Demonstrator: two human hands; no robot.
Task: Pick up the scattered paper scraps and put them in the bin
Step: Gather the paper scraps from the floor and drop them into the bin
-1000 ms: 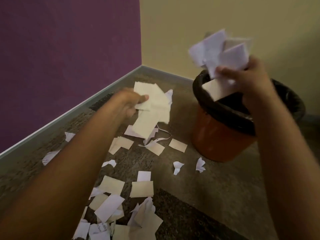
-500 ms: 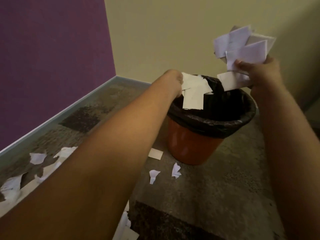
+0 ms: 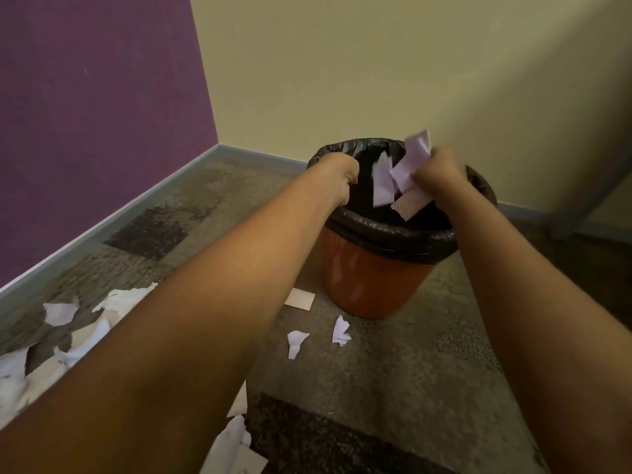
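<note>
Dropping into the bin [image 3: 372, 278]: right hand [image 3: 441, 169] clutching a bunch of scraps [image 3: 407, 169] over its mouth, left hand [image 3: 342, 177] alongside, curled away, grip unclear. Next, probably loosening that clutch, then gathering the floor scraps [image 3: 299, 340].

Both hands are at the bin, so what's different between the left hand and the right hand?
The right hand grips a bunch of white paper scraps; the left hand shows no paper. The left hand sits at the left rim of the bin, fingers pointing down out of sight; the right hand is at the right side, its scraps sticking up. Both are over the bin's black-lined mouth.
</note>
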